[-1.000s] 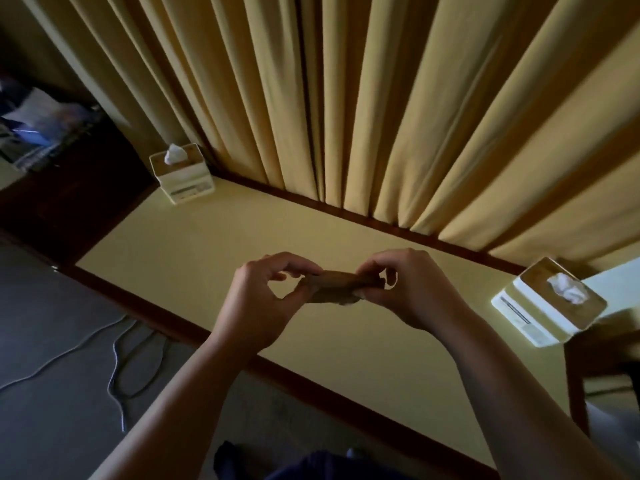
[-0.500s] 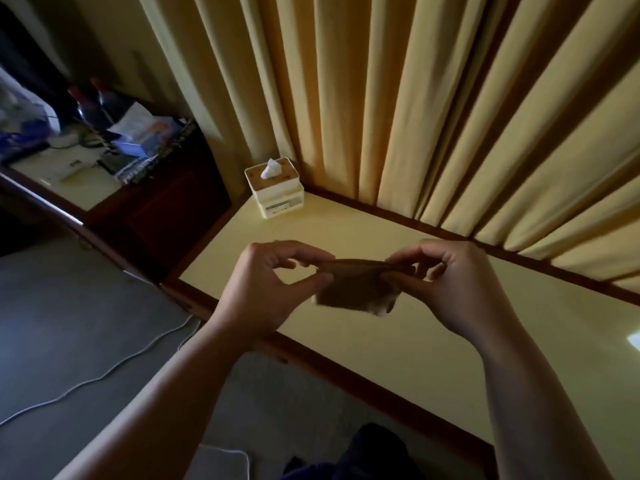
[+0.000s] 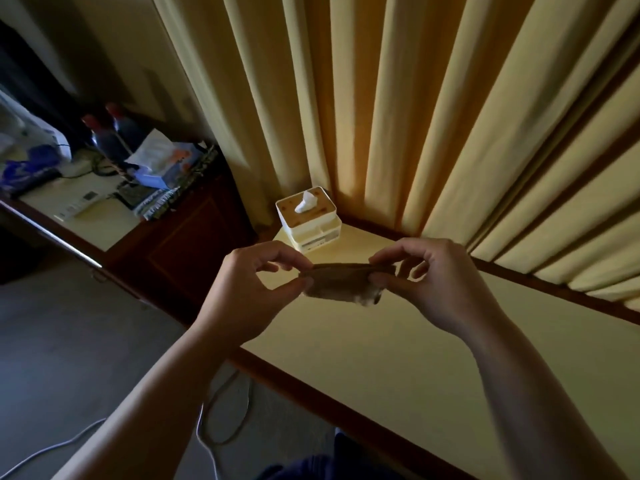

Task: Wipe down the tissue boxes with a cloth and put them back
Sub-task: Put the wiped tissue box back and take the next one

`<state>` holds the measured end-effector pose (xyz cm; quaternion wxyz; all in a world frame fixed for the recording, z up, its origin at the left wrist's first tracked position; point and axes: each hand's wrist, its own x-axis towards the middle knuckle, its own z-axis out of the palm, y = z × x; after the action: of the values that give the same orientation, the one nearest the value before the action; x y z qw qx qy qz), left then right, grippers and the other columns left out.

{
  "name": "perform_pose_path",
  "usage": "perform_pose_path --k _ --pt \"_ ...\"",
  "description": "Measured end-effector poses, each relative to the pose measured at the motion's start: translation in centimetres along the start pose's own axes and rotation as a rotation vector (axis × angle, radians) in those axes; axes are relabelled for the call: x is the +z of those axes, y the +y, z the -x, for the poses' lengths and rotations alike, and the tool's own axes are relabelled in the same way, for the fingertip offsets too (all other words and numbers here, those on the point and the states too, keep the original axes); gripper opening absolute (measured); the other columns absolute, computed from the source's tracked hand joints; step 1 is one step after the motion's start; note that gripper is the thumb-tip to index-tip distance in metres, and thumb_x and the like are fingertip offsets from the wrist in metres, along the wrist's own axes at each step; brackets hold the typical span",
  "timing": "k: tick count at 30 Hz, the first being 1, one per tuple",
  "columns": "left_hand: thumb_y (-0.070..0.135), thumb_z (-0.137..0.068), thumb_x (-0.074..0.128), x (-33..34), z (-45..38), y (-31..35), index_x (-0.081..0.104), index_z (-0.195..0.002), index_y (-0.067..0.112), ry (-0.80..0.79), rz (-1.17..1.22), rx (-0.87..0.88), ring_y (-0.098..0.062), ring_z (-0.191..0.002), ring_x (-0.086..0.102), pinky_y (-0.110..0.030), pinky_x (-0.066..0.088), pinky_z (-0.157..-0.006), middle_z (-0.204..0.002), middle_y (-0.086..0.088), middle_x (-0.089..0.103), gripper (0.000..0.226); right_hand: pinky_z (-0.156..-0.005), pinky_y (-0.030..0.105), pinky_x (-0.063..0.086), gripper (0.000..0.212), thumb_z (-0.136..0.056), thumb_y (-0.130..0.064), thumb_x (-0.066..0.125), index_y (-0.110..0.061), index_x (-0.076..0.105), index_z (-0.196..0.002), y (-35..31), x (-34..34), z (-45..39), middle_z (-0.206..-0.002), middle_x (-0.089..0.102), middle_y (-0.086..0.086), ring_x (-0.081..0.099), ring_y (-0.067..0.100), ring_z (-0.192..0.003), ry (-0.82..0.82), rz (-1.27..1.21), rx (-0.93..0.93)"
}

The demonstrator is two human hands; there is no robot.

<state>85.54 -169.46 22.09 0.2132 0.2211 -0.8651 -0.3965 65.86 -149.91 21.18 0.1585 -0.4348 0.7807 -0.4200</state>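
Cloth (image 3: pixel 343 284): soft, limp, light; best pinched by its corners, stretched between both hands.
Left hand (image 3: pixel 249 289): thumb and forefinger pinch its left end.
Right hand (image 3: pixel 436 282): pinches the right end, fingers curled.
Tissue box (image 3: pixel 310 220): just beyond the hands on the worktop (image 3: pixel 398 341); light, rigid, take by its sides.

Not reading any text anywhere. Tissue box (image 3: pixel 309 220) is showing label strip on lower front, print too small to make out. Flat white thing on side desk (image 3: pixel 77 206) is carrying dark printed block and lines, blurred past reading. Blue-and-white box (image 3: pixel 162 164) behind it is showing orange patches, no letters I am making out. Bottles (image 3: pixel 110 133) at back too dim for labels.
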Motion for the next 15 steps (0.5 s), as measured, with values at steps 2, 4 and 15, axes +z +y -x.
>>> perform_pose_path --k 2,4,15 --pt "0.019 -0.083 0.086 -1.9 -0.9 -2.1 0.075 -0.098 0.038 0.021 -0.013 -0.014 -0.007 -0.1 0.068 -0.025 0.055 -0.089 -0.095 0.024 0.073 0.027 -0.071 0.014 0.052 0.021 -0.085 -0.033 0.086 -0.041 0.078 -0.103 -0.7 2.2 -2.1 -0.094 0.073 -0.029 0.067 0.003 -0.089 -0.056 -0.018 -0.015" --pt "0.017 -0.083 0.086 -3.3 -1.9 -4.5 0.074 -0.105 0.035 0.022 -0.018 -0.034 -0.008 -0.099 0.069 -0.023 0.055 -0.088 -0.095 0.022 0.074 0.031 -0.072 0.011 0.051 0.02 -0.085 -0.034 0.085 -0.039 0.079 -0.103 -1.1 4.6 -4.0 -0.093 0.073 -0.028 0.067 0.0 -0.091 -0.1 0.003 -0.014" --pt "0.02 -0.079 0.088 -8.4 -6.8 -18.6 0.076 -0.084 0.043 -0.244 -0.064 -0.014 -0.012 -0.079 0.066 -0.035 0.057 -0.065 -0.084 0.016 0.071 0.027 -0.068 0.015 0.053 0.017 -0.085 -0.031 0.087 -0.038 0.079 -0.098 -2.1 17.9 -9.0 -0.089 0.072 -0.028 0.065 0.003 -0.083 0.0 0.119 0.203"
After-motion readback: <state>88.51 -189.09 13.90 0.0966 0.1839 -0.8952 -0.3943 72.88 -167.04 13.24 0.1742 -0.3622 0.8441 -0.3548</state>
